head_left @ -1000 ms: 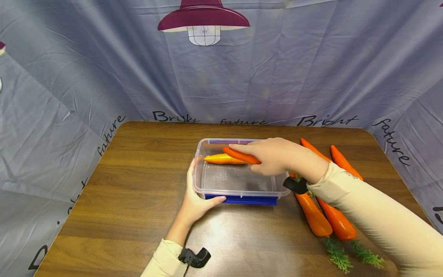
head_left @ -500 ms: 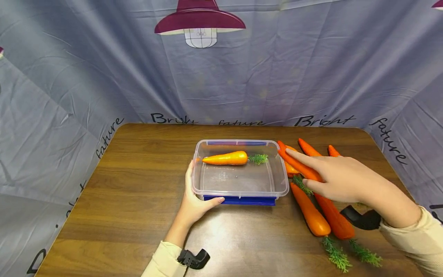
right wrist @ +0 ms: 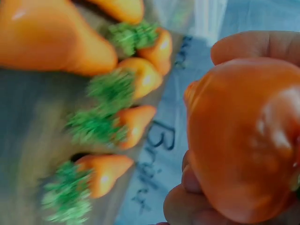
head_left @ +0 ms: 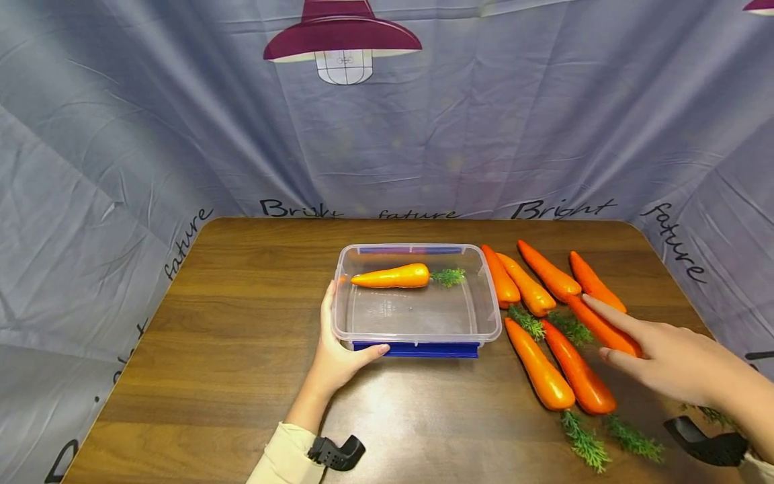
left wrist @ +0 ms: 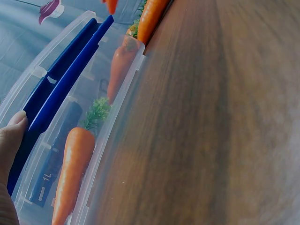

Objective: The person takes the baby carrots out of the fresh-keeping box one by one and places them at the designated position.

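Observation:
My left hand point(head_left: 338, 353) grips the left end of a clear plastic food container point(head_left: 411, 319), its thumb against the blue latch point(head_left: 417, 349) on the front side. Inside lies one orange carrot point(head_left: 393, 276) with a green top, visible through the wall in the left wrist view too. My right hand point(head_left: 683, 359) holds another carrot point(head_left: 605, 326) to the right of the container, above the table. In the right wrist view the thick end of that carrot point(right wrist: 243, 140) sits between the fingers and thumb. Its green top is mostly hidden by the hand.
Several carrots lie on the wooden table point(head_left: 260, 302) right of the container, among them a front orange carrot point(head_left: 538, 366), a redder carrot point(head_left: 580, 370) and a far right carrot point(head_left: 595, 282). A grey printed curtain point(head_left: 496, 121) surrounds the table's back and sides.
My right hand has carried its carrot from over the container to the right, past the nearest carrots. The left hand and the container have stayed in place.

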Demonstrator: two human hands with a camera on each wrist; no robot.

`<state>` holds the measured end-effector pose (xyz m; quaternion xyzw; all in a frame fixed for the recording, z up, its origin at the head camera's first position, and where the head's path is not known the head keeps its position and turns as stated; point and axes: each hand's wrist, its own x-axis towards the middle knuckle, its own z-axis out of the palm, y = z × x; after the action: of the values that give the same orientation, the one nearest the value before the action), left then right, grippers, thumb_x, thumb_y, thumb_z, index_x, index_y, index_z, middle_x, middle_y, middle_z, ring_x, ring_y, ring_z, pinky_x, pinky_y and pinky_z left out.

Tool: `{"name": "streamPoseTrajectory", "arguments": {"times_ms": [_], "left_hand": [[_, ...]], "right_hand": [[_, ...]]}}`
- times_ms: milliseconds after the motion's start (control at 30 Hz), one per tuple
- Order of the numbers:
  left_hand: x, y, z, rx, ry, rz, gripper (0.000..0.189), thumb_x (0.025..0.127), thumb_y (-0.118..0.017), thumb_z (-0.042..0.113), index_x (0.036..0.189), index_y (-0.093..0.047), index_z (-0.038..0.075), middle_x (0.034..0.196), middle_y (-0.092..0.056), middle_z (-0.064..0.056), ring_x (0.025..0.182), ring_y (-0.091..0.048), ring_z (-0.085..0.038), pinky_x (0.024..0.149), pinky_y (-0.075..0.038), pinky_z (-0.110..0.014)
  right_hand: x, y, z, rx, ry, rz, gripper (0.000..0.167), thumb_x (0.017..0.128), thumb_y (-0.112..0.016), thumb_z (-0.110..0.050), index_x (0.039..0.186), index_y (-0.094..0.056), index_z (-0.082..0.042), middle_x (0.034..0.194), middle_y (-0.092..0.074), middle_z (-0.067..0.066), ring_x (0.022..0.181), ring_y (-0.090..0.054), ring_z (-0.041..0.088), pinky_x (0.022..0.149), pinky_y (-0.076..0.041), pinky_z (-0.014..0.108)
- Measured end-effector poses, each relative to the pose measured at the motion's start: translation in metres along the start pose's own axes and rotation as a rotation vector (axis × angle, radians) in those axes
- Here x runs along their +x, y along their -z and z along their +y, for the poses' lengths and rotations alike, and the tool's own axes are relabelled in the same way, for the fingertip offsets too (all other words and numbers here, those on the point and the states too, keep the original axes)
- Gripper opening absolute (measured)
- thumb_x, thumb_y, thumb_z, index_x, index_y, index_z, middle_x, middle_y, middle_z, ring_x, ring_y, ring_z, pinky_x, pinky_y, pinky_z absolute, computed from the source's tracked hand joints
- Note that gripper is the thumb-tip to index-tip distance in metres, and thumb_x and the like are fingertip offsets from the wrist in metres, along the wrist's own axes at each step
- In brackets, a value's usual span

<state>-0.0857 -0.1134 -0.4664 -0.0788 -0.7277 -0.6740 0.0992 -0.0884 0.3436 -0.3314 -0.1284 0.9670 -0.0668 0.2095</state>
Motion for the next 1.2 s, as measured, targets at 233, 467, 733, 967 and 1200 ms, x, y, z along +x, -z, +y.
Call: {"name": "streamPoseTrajectory", "arguments": {"times_ms": [233, 467, 733, 967, 1200], "left_hand": [[0.000, 0.001, 0.000, 0.001, 0.013, 0.000, 0.133, 0.062, -0.093, 0.004, 0.158, -0.007, 0.034, 0.166, -0.017, 0.002, 0.150, -0.024, -0.030, 0.121, -0.018, -0.056], [0.000, 0.001, -0.002, -0.003, 0.001, -0.003, 0.133, 0.062, -0.093, 0.003, 0.159, -0.007, 0.031, 0.166, -0.017, 0.001, 0.150, -0.024, -0.031, 0.121, -0.019, -0.055], [0.000, 0.000, -0.002, 0.001, -0.002, 0.000, 0.134, 0.061, -0.094, 0.002, 0.158, -0.007, 0.033, 0.166, -0.017, 0.001, 0.150, -0.025, -0.029, 0.121, -0.019, -0.055], [0.000, 0.000, -0.003, -0.008, -0.011, 0.003, 0.136, 0.059, -0.093, 0.000, 0.159, -0.006, 0.032, 0.167, -0.016, -0.001, 0.150, -0.024, -0.031, 0.121, -0.019, -0.055], [0.000, 0.000, -0.004, 0.001, -0.016, -0.001, 0.133, 0.062, -0.094, 0.004, 0.159, -0.007, 0.032, 0.166, -0.017, 0.000, 0.150, -0.025, -0.031, 0.121, -0.019, -0.054]], "right_hand": [[-0.001, -0.023, 0.022, 0.085, -0.054, -0.062, 0.077, 0.099, -0.044, -0.062, 0.159, -0.003, -0.039, 0.115, -0.064, 0.021, 0.067, -0.054, 0.019, 0.051, -0.036, 0.034], [0.006, -0.043, 0.036, 0.084, -0.051, -0.048, 0.077, 0.098, -0.043, -0.063, 0.160, -0.006, -0.035, 0.142, -0.050, 0.032, 0.089, -0.067, 0.040, 0.056, -0.046, 0.046], [0.013, -0.061, 0.048, 0.087, -0.019, 0.016, 0.075, 0.101, -0.043, -0.058, 0.161, -0.011, -0.027, 0.147, -0.042, 0.035, 0.109, -0.056, 0.061, 0.071, -0.047, 0.066], [0.017, -0.064, 0.051, 0.102, -0.008, 0.008, 0.072, 0.103, -0.041, -0.055, 0.161, -0.008, -0.027, 0.146, -0.042, 0.036, 0.106, -0.058, 0.061, 0.070, -0.047, 0.068], [0.022, -0.069, 0.054, 0.114, -0.002, -0.028, 0.074, 0.103, -0.037, -0.056, 0.161, 0.001, -0.030, 0.146, -0.041, 0.036, 0.104, -0.061, 0.058, 0.069, -0.048, 0.066]]}}
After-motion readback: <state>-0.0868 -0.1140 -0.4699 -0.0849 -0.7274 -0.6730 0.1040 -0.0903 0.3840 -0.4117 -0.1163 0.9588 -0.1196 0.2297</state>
